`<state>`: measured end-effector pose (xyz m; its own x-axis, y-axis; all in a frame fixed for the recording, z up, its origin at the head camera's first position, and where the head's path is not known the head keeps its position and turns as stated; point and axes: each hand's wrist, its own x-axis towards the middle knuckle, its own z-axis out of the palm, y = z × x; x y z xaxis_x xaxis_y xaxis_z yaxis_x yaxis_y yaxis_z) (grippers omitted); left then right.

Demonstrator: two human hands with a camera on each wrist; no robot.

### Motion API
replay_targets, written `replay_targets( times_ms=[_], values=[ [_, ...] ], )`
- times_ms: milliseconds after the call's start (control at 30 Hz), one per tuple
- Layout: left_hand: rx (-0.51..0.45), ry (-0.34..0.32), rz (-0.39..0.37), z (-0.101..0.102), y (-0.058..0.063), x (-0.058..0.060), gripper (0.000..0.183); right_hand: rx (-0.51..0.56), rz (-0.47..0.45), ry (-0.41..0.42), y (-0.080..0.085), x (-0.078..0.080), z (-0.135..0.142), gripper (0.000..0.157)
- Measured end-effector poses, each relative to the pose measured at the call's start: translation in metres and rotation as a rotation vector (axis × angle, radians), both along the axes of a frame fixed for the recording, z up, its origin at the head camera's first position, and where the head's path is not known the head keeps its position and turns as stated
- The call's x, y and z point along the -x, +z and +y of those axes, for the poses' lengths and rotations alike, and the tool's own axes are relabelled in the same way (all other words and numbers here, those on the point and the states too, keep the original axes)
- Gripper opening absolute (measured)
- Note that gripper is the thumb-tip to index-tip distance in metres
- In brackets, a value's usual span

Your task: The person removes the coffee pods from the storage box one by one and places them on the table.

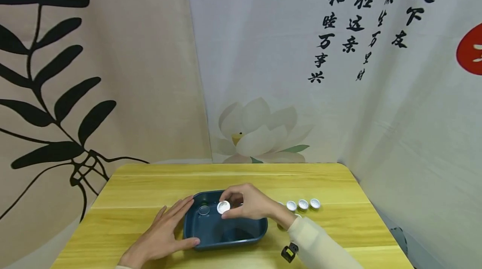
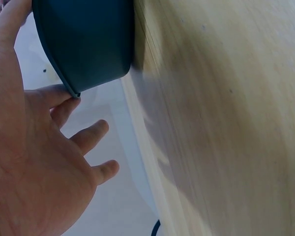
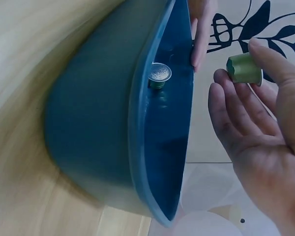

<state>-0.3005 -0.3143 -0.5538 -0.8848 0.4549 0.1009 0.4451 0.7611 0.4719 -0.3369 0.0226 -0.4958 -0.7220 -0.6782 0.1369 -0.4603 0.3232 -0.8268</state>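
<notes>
My right hand point(image 1: 250, 204) pinches a small green coffee capsule point(image 3: 245, 69) between thumb and fingers, above the dark blue tray point(image 1: 226, 245). The capsule's pale lid faces the head camera. Inside the tray, towards its left end, stands another capsule point(image 3: 160, 73) with a silvery foil top. My left hand point(image 1: 162, 233) rests against the tray's left end, thumb at the near side and fingertips at the far corner. In the left wrist view, its fingers point(image 2: 91, 136) are spread, and some touch the rim.
Several more capsules point(image 1: 303, 204) stand on the wooden table point(image 1: 320, 181) to the right of the tray, some partly hidden by my right wrist. Behind the table hangs a cloth point(image 1: 263, 51) printed with a lotus and writing. A black device point(image 1: 289, 252) sits at the right sleeve.
</notes>
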Motion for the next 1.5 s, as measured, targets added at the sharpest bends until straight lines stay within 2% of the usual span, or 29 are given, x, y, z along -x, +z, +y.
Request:
replay_targets(
  times_ms=[367,667,900,1100,1500],
  values=[
    [-0.027,-0.013,0.026,0.001,-0.003,-0.001,0.118,0.075,0.03,0.007,0.001,-0.017,0.035,0.033],
    [-0.04,-0.022,0.029,0.0,-0.003,-0.001,0.116,0.05,0.032,-0.118,-0.004,-0.035,0.073,0.029],
    [-0.047,-0.027,0.035,0.0,-0.003,-0.001,0.116,0.071,0.092,-0.214,-0.007,-0.046,0.107,0.029],
    [-0.045,-0.02,0.027,0.0,-0.003,-0.001,0.115,0.069,0.1,-0.289,-0.008,-0.054,0.133,0.03],
    [-0.045,-0.023,0.023,0.0,-0.003,0.0,0.116,0.073,0.124,-0.382,-0.015,-0.066,0.173,0.028]
  ],
)
